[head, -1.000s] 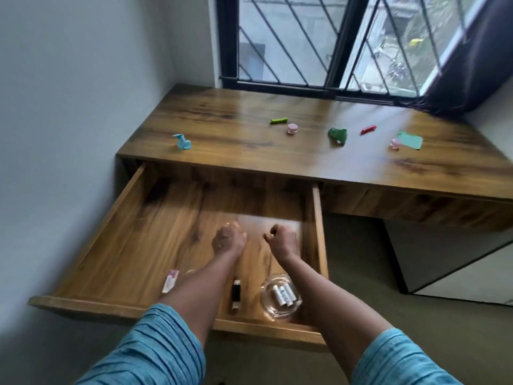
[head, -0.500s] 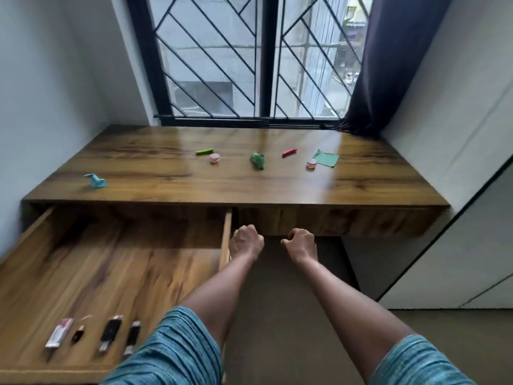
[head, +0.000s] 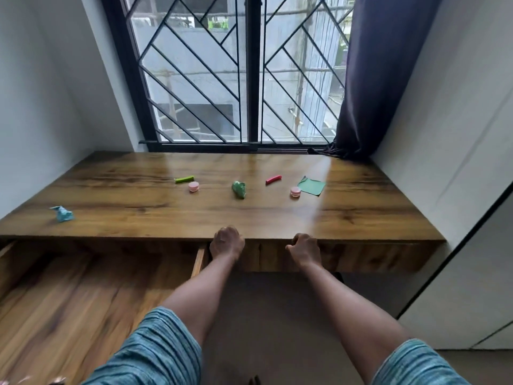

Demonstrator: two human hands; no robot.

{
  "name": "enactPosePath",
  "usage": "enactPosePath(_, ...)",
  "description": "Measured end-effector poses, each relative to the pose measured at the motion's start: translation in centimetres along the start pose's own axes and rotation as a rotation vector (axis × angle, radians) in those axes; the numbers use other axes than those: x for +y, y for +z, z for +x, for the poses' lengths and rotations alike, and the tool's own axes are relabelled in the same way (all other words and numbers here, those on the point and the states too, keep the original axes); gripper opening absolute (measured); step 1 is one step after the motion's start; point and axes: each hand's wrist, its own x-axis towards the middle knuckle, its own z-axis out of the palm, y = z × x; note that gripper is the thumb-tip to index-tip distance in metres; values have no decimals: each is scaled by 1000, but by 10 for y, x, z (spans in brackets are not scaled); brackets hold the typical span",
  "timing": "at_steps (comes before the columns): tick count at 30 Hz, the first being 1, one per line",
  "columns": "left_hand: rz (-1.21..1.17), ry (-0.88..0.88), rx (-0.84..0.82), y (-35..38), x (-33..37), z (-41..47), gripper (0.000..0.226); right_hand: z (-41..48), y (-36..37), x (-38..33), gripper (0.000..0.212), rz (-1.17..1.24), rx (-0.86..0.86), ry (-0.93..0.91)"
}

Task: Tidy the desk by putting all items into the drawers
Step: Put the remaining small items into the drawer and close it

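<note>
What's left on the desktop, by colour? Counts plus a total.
Green: 3 (green stick, green wad, green sheet)
Pink: 2 (left pink jar, right pink jar)
Red: 1 (red stick)
Blue: 1 (blue paper wad)
Total: 7

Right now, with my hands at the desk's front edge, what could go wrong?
1. The open drawer stands far out on your left; stepping that way could bump it.
2. A sharp tug on the closed drawer at your left hand and right hand might shake the desk and roll the pink jars.
</note>
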Motion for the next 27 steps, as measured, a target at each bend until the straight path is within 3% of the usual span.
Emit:
enactPosePath(9,-106,-128,54,-6,-14,136,32,127,20,-46,44,60,-6,101)
enactPosePath(12,-125,-182,84,-9,-28,190,35,176,32,-64,59,138,5,272)
enactPosePath(18,-133,-295,52,-9,-42,278,54,245,48,-75,68,-8,29,260)
enactPosePath(21,-103,-326,21,-3,-43,313,59,268,58,-77,60,-90,37,246)
enactPosePath(24,-57,-329,22,6,-46,337,57,281,66,-80,36,-85,12,224)
enactPosePath(27,-59,-352,19,19,-51,347,53,287,72,-84,35,-88,3,171)
